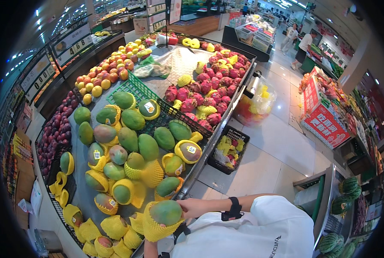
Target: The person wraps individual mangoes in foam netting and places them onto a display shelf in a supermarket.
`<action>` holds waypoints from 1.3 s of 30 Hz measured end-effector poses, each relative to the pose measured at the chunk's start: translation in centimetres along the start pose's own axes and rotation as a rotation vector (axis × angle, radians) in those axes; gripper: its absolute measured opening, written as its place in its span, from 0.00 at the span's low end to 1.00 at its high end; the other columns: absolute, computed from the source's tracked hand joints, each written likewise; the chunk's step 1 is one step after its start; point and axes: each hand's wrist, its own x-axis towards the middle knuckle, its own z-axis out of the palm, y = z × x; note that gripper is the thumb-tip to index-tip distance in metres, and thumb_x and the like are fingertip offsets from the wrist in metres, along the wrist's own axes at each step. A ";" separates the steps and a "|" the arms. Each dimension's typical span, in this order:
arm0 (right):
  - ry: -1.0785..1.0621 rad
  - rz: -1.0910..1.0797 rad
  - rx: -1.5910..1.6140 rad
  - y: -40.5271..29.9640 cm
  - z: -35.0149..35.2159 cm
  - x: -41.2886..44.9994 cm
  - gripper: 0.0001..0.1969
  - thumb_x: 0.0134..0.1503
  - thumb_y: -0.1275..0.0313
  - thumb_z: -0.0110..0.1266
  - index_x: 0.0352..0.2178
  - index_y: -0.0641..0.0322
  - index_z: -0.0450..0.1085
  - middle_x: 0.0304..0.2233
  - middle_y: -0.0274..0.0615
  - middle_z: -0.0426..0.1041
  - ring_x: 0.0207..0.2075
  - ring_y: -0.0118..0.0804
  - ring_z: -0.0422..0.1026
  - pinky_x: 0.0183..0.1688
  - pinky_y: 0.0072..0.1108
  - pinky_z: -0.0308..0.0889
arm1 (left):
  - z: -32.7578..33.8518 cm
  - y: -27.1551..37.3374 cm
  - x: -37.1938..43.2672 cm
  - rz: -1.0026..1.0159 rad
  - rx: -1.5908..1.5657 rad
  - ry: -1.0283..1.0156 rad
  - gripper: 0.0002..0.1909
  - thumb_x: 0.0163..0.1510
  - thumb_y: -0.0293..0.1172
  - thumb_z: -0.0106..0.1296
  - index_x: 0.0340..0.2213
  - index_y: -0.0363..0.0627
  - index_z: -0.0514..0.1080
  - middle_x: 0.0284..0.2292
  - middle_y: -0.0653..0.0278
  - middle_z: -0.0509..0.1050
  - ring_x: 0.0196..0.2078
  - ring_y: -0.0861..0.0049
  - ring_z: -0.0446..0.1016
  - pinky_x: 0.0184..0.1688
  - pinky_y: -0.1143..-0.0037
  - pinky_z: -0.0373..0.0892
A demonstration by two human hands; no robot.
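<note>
Close in front of my body, at the bottom middle, a green mango point(166, 213) sits partly inside a yellow foam net point(155, 227). My right hand point(190, 207) is against the mango's right side, fingers closed around its edge. My left hand is hidden behind the netted mango; only its forearm shows below. On the sloping stand, many green mangoes point(148, 146) lie loose beyond the hands, some in yellow foam nets. Wrapped mangoes point(114, 227) fill the near left corner. A blurred yellow foam net point(152, 173) lies among the mangoes.
A green plastic crate point(140, 87) lies on the stand beside dragon fruits point(206, 86). Peach-like fruits point(110, 72) and dark plums point(55, 138) are farther left. A black floor crate point(229, 150) holds discarded nets. A plastic bag point(256, 103) hangs at the stand's edge. Two people are in the far aisle.
</note>
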 end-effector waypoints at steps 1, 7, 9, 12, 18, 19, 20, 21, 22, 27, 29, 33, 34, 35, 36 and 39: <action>0.007 0.011 0.005 -0.1 0.1 -0.3 0.15 0.47 0.70 0.50 0.36 0.64 0.62 0.23 0.40 0.69 0.21 0.38 0.70 0.24 0.27 0.65 | 0.2 -0.1 0.0 -0.005 0.002 -0.004 0.40 0.41 0.42 0.62 0.51 0.39 0.56 0.46 0.62 0.65 0.47 0.75 0.65 0.49 0.74 0.63; 0.186 -0.180 -0.554 -0.8 0.9 -2.4 0.10 0.46 0.68 0.52 0.29 0.60 0.68 0.25 0.41 0.68 0.25 0.44 0.70 0.25 0.30 0.66 | -0.2 -2.8 -0.9 0.049 0.013 0.013 0.37 0.43 0.42 0.60 0.51 0.39 0.56 0.46 0.61 0.65 0.47 0.75 0.65 0.49 0.74 0.63; 0.234 -0.296 -0.502 -1.6 2.1 -2.6 0.09 0.45 0.69 0.52 0.29 0.60 0.66 0.25 0.41 0.66 0.23 0.43 0.69 0.23 0.28 0.66 | -1.0 -4.3 -1.0 0.114 0.005 0.000 0.30 0.51 0.38 0.52 0.51 0.42 0.54 0.47 0.59 0.64 0.48 0.73 0.65 0.50 0.73 0.64; 0.263 -0.470 -0.417 -2.7 2.7 -2.2 0.08 0.45 0.72 0.53 0.28 0.61 0.64 0.25 0.41 0.64 0.22 0.42 0.67 0.22 0.26 0.65 | 0.2 -3.4 -2.5 0.045 -0.279 0.085 0.26 0.53 0.39 0.50 0.50 0.42 0.56 0.47 0.60 0.64 0.47 0.74 0.65 0.49 0.74 0.65; 0.128 -0.598 -0.371 -3.5 4.0 -0.3 0.08 0.44 0.75 0.53 0.26 0.63 0.61 0.25 0.42 0.59 0.23 0.42 0.65 0.23 0.27 0.63 | -3.6 -8.4 -4.6 0.141 0.261 0.216 0.22 0.56 0.39 0.44 0.50 0.44 0.57 0.46 0.62 0.65 0.46 0.73 0.66 0.47 0.73 0.66; 0.096 -0.645 -0.304 -4.0 4.0 -0.2 0.08 0.44 0.76 0.53 0.25 0.64 0.61 0.24 0.42 0.58 0.23 0.42 0.64 0.23 0.27 0.62 | -3.1 -7.6 -5.1 0.130 0.239 0.219 0.22 0.56 0.39 0.44 0.50 0.44 0.57 0.46 0.62 0.65 0.46 0.73 0.66 0.47 0.73 0.66; 0.084 -0.657 -0.150 -4.4 3.6 0.0 0.07 0.43 0.77 0.51 0.23 0.65 0.59 0.24 0.41 0.60 0.21 0.39 0.63 0.23 0.25 0.60 | -2.8 -6.6 -5.3 0.118 0.189 0.210 0.22 0.56 0.39 0.44 0.50 0.44 0.57 0.46 0.62 0.65 0.46 0.73 0.66 0.47 0.73 0.66; 0.068 -0.674 -0.141 -4.6 3.6 0.2 0.07 0.43 0.77 0.51 0.23 0.65 0.59 0.24 0.41 0.60 0.21 0.39 0.63 0.23 0.25 0.60 | -2.1 -5.3 -5.7 0.106 0.133 0.211 0.22 0.56 0.39 0.44 0.50 0.44 0.56 0.46 0.62 0.65 0.46 0.73 0.66 0.47 0.73 0.66; 0.021 -0.558 0.010 -4.5 3.4 0.3 0.07 0.43 0.77 0.51 0.23 0.65 0.59 0.25 0.41 0.61 0.21 0.36 0.63 0.23 0.23 0.60 | -1.6 -4.4 -5.8 0.096 0.090 0.205 0.22 0.56 0.39 0.44 0.50 0.44 0.56 0.46 0.63 0.65 0.46 0.73 0.66 0.47 0.73 0.66; -0.233 -0.311 0.238 -4.3 2.9 1.3 0.06 0.44 0.74 0.51 0.23 0.66 0.62 0.17 0.41 0.63 0.18 0.32 0.62 0.23 0.23 0.60 | -0.9 -1.1 -5.5 0.065 -0.010 0.167 0.23 0.57 0.39 0.43 0.51 0.44 0.56 0.46 0.63 0.65 0.46 0.73 0.66 0.47 0.73 0.66; -0.242 -0.356 0.168 -4.6 2.8 1.7 0.07 0.46 0.73 0.50 0.23 0.66 0.62 0.16 0.42 0.66 0.18 0.33 0.65 0.23 0.23 0.62 | -0.7 -1.1 -6.1 0.054 -0.022 0.167 0.23 0.57 0.39 0.43 0.51 0.44 0.56 0.46 0.63 0.65 0.46 0.73 0.66 0.47 0.73 0.66; -0.331 -0.196 0.035 -8.4 1.6 2.3 0.12 0.48 0.67 0.52 0.23 0.68 0.65 0.19 0.45 0.70 0.22 0.40 0.71 0.26 0.27 0.64 | -0.4 -1.3 -6.7 0.046 -0.055 0.189 0.23 0.57 0.39 0.42 0.51 0.45 0.56 0.46 0.63 0.65 0.47 0.73 0.66 0.47 0.73 0.66; -0.406 -0.220 -0.128 -9.0 1.6 2.9 0.13 0.47 0.66 0.53 0.23 0.69 0.66 0.18 0.45 0.70 0.22 0.42 0.71 0.26 0.28 0.65 | -0.3 -1.4 -7.0 0.039 -0.062 0.201 0.23 0.57 0.39 0.42 0.51 0.45 0.56 0.46 0.63 0.65 0.47 0.73 0.66 0.47 0.73 0.66; -0.479 -0.244 -0.292 -9.7 1.7 3.4 0.14 0.47 0.64 0.54 0.22 0.69 0.67 0.18 0.44 0.69 0.22 0.45 0.71 0.26 0.29 0.65 | -0.3 -1.5 -7.0 0.037 -0.069 0.214 0.23 0.57 0.39 0.42 0.51 0.45 0.56 0.46 0.64 0.65 0.47 0.74 0.66 0.47 0.73 0.66; -0.459 -0.302 -0.409 -10.8 1.7 3.6 0.13 0.45 0.65 0.53 0.20 0.67 0.67 0.18 0.45 0.69 0.23 0.49 0.70 0.27 0.32 0.65 | -0.3 -1.5 -7.1 0.034 -0.082 0.231 0.23 0.57 0.39 0.42 0.52 0.45 0.56 0.47 0.64 0.65 0.47 0.74 0.66 0.47 0.73 0.66; -0.167 -0.502 -0.429 -9.0 4.5 5.2 0.10 0.45 0.68 0.52 0.19 0.65 0.66 0.18 0.49 0.68 0.21 0.49 0.68 0.24 0.32 0.63 | -0.6 -1.6 -7.4 0.039 -0.099 0.279 0.23 0.57 0.39 0.42 0.52 0.45 0.56 0.47 0.64 0.65 0.47 0.74 0.66 0.47 0.73 0.66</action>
